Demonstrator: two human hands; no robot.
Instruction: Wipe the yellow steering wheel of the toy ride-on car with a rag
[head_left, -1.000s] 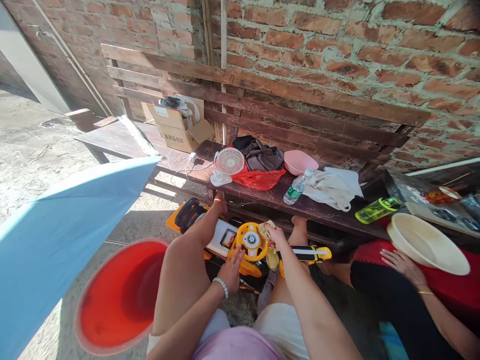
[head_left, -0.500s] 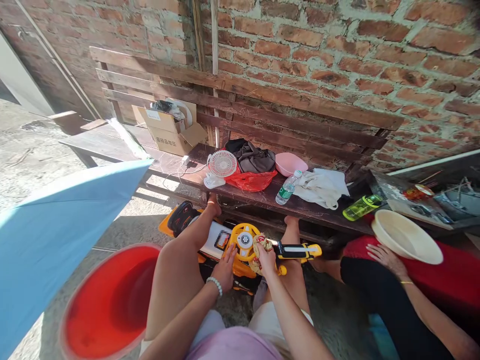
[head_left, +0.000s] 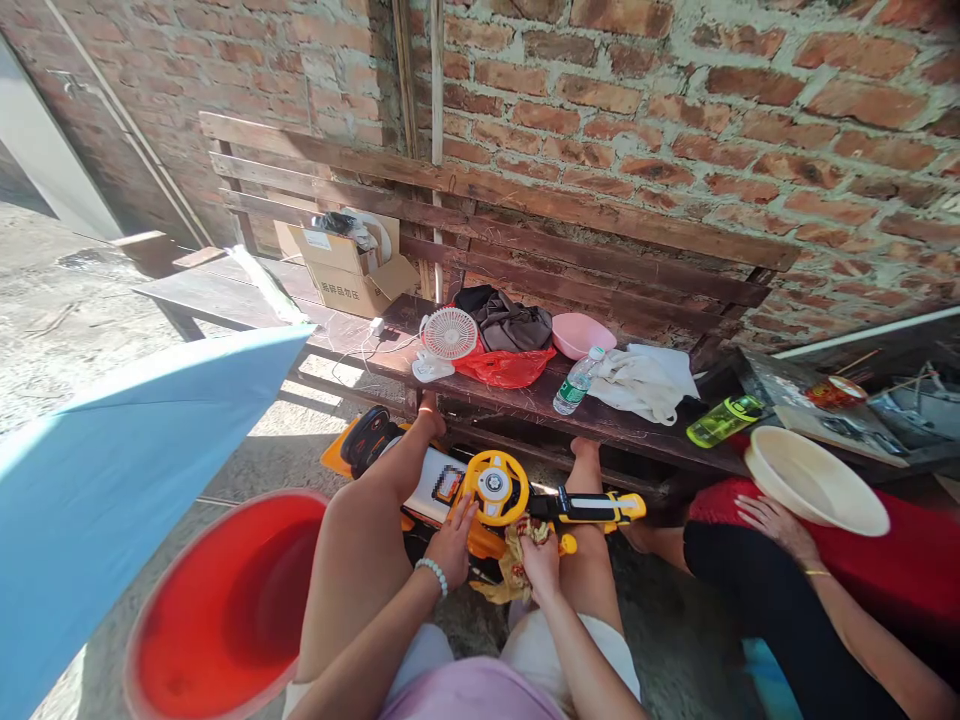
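Note:
A yellow and black ride-on toy with a white panel (head_left: 429, 484) lies across between my legs. Its yellow steering wheel (head_left: 495, 488) faces up. My left hand (head_left: 451, 545), with a beaded bracelet on the wrist, rests at the wheel's lower left edge, fingers stretched out. My right hand (head_left: 540, 562) is closed around a crumpled yellowish cloth with red patches (head_left: 514, 570), just below the wheel. A black and yellow arm part (head_left: 592, 507) of the toy sticks out to the right.
A wooden bench (head_left: 367, 352) ahead bears a cardboard box (head_left: 345, 285), white fan (head_left: 450, 333), pink bowl (head_left: 581, 336) and water bottle (head_left: 578, 382). A red tub (head_left: 225, 600) stands left, near a blue umbrella (head_left: 150, 430). At right, a person's hand (head_left: 778, 528) touches a cream basin (head_left: 814, 480).
My right hand has moved down with the cloth, off the steering wheel's right edge. My left hand stays near the wheel's lower left. The view has shifted slightly.

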